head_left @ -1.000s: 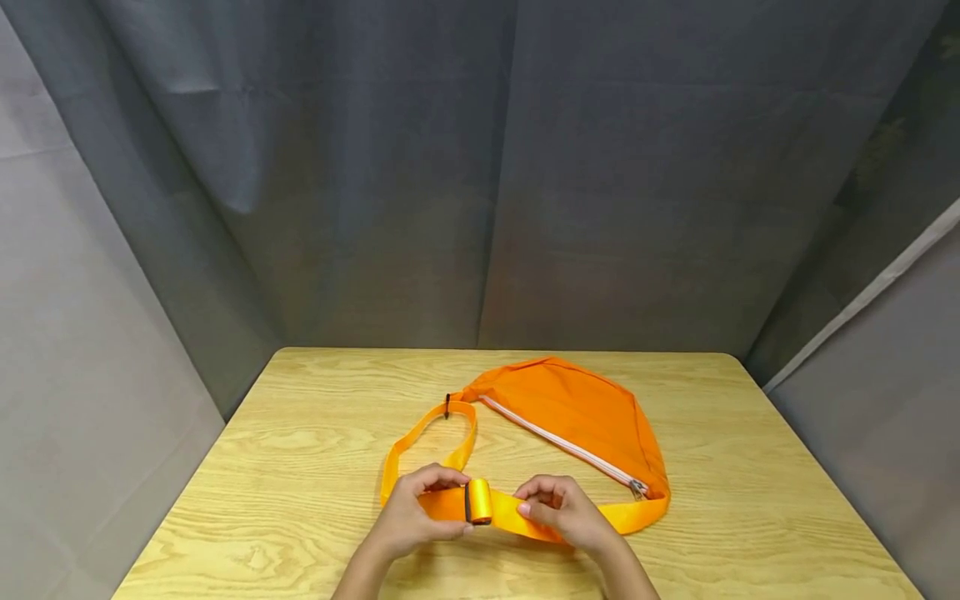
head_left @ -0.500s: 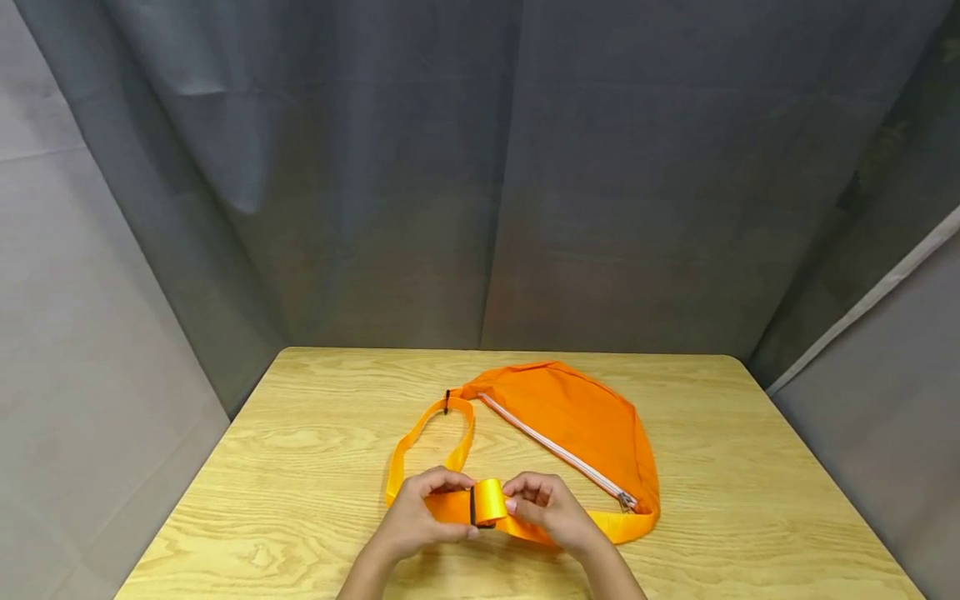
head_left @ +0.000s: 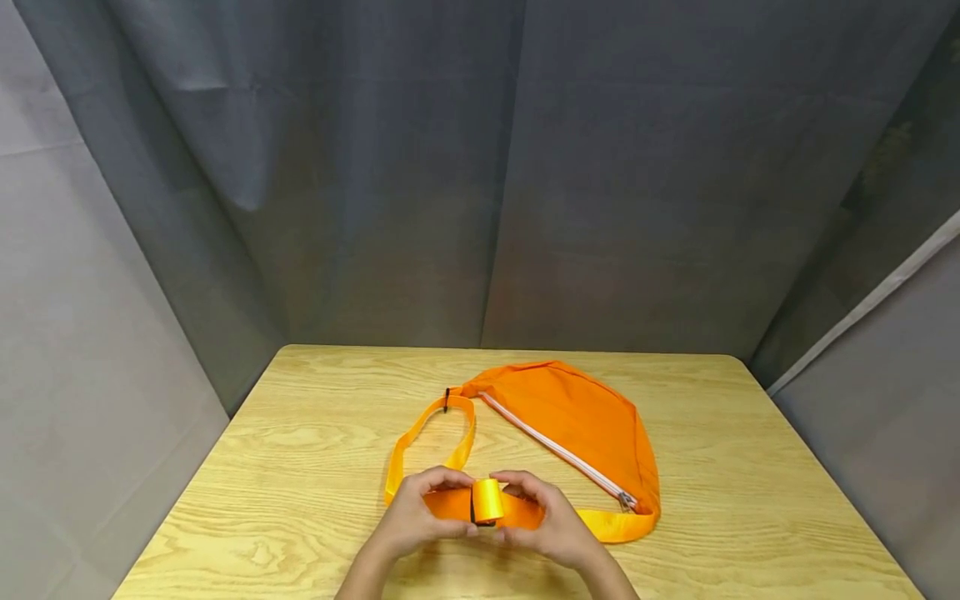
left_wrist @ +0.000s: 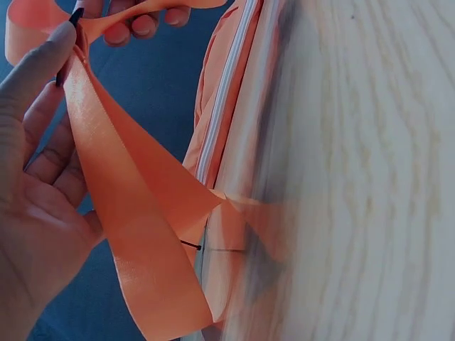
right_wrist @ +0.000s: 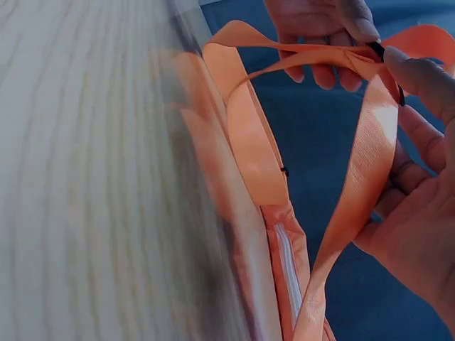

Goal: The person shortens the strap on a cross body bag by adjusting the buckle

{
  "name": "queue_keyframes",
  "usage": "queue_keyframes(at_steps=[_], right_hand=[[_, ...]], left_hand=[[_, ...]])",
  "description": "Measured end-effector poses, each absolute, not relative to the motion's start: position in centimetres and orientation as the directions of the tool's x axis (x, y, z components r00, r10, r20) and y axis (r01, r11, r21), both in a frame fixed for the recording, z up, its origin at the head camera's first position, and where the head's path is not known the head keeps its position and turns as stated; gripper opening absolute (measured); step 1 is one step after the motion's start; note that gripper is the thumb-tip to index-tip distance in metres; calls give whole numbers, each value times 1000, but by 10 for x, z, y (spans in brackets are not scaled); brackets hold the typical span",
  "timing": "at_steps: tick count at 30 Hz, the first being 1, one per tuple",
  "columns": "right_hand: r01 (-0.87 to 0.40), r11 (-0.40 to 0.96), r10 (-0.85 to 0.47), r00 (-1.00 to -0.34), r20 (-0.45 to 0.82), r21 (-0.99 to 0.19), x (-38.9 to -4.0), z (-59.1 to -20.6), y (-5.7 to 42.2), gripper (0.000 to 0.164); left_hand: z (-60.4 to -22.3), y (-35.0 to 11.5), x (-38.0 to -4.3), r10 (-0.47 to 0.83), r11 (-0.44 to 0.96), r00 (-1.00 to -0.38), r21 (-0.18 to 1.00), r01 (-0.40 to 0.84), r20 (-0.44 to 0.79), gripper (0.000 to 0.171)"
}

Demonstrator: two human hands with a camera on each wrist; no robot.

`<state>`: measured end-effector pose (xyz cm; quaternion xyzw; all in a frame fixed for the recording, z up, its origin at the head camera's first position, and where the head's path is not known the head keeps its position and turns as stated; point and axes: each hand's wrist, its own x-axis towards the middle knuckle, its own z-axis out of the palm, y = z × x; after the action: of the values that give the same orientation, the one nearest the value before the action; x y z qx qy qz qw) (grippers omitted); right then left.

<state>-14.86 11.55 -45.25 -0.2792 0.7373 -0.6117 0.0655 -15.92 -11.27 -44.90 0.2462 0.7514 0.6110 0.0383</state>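
Observation:
An orange sling bag (head_left: 581, 425) with a white zipper lies on the table, its strap reaching the near side. My left hand (head_left: 411, 515) pinches the black strap slider (left_wrist: 70, 50) between thumb and fingers. Out of the slider stands a bright strap loop (head_left: 487, 500), between both hands. From the other side, the thumb and fingers of my right hand (head_left: 557, 521) grip the slider's edge, as the right wrist view shows. Two lengths of strap (left_wrist: 131, 206) hang down from the slider towards the table in the left wrist view.
The wooden table (head_left: 300, 467) ends at a grey curtain (head_left: 390, 208) behind, with pale panels at both sides. A second black strap fitting (head_left: 447, 400) sits at the bag's left corner, where a strap loop curves over the table.
My right hand has moved left along the strap, from pinching it farther right to the slider. The bag has shifted slightly left. My left hand keeps its hold.

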Motion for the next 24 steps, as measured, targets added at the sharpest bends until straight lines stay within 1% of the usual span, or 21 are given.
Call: queue_keyframes(at_steps=[1,5,9,13,19,24], right_hand=[[-345,118,-483,-839,250,-931,-147,-449,113,56],[-421,117,-471,-821,323,-899,-147,-453,109,54],[-461,108,-460,-809,366,-881,-148,-454,107,50],[-494,134,-440,-806,396,-859,-147,-454,107,46],[-542,173,-424,-795,434,-823,-148,-454,108,44],[-560,168,-416,-786,457,-811,-148,-455,108,44]], left_hand=[[-449,-113,-159,419,130,-875,937,324,244,45],[-449,-113,-159,422,122,-874,941,317,240,45],[-449,-114,-159,428,122,-871,940,318,239,45],[-450,-113,-160,439,123,-863,935,333,250,45],[-466,-113,-166,432,137,-859,921,363,274,49],[-478,-119,-173,428,162,-861,914,371,273,52]])
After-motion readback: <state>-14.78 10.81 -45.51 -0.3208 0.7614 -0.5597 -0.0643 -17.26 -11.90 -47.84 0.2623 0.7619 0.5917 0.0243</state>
